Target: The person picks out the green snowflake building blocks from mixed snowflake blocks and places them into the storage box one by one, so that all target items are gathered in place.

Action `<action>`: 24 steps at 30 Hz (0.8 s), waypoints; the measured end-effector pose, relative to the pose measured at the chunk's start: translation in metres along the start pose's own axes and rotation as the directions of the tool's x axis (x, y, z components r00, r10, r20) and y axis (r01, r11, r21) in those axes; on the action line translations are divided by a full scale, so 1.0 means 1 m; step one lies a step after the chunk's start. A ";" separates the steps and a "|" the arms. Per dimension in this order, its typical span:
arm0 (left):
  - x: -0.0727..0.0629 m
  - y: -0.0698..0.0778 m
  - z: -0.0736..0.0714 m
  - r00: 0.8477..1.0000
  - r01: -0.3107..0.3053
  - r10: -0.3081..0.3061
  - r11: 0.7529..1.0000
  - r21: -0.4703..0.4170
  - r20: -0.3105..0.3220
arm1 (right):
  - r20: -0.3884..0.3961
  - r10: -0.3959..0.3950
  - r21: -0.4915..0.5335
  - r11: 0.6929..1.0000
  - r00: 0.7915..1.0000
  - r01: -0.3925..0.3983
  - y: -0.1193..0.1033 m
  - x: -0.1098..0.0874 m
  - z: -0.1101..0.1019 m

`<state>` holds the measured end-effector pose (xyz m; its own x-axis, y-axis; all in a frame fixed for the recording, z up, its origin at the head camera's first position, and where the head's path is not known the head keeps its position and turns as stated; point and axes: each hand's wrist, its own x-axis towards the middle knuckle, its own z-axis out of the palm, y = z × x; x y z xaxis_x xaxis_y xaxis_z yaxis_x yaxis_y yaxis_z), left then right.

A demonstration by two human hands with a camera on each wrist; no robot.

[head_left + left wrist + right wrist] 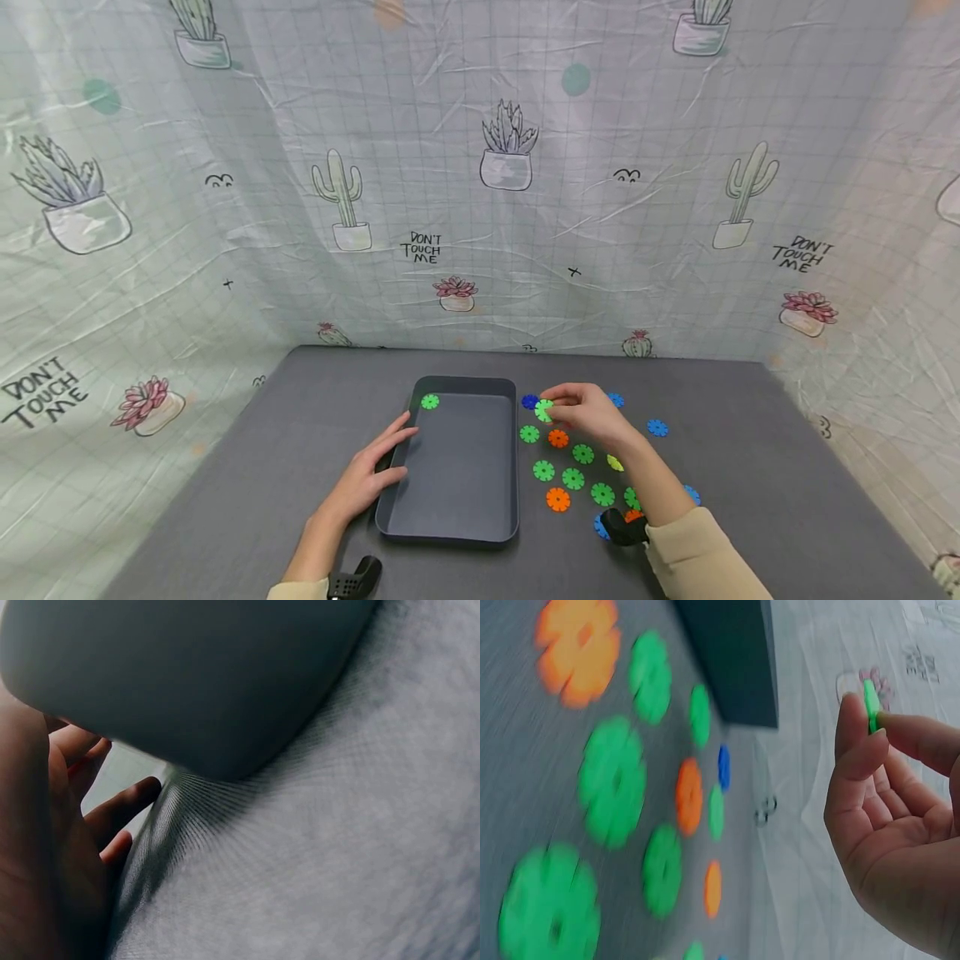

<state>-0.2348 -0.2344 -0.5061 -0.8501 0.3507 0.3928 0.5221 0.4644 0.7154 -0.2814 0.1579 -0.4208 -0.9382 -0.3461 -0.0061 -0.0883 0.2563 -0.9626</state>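
My right hand (594,413) pinches a light green notched disc (543,410) between thumb and fingertips, held up just right of the dark grey tray (447,537). In the right wrist view the pinched disc (871,705) appears edge-on. At the tray's left wall, my left hand (365,477) rests with fingers extended over the rim. The left wrist view has these spread fingers (124,810) beside the tray's corner. A single green disc (430,402) is at the tray's far left corner.
Right of the tray, several notched discs lie scattered on the grey table, among them a green disc (573,479), an orange disc (558,500), a dark blue disc (530,402) and a lighter blue disc (657,427). A plant-printed curtain (480,208) hangs behind the table.
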 end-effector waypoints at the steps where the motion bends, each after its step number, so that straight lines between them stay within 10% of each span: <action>1: 0.000 0.001 0.000 1.000 -0.003 0.003 1.000 0.000 0.001 | 0.006 -0.005 0.020 1.000 1.000 0.005 -0.002 0.004 0.004; 24: 0.002 0.001 0.000 1.000 0.022 -0.022 1.000 -0.003 -0.007 | 0.005 0.081 0.161 0.984 0.997 -0.081 -0.027 0.067 0.088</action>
<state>-0.2356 -0.2334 -0.5046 -0.8618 0.3348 0.3809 0.5031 0.4699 0.7253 -0.3123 0.0479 -0.4187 -0.9406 -0.3286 -0.0855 0.0428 0.1350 -0.9899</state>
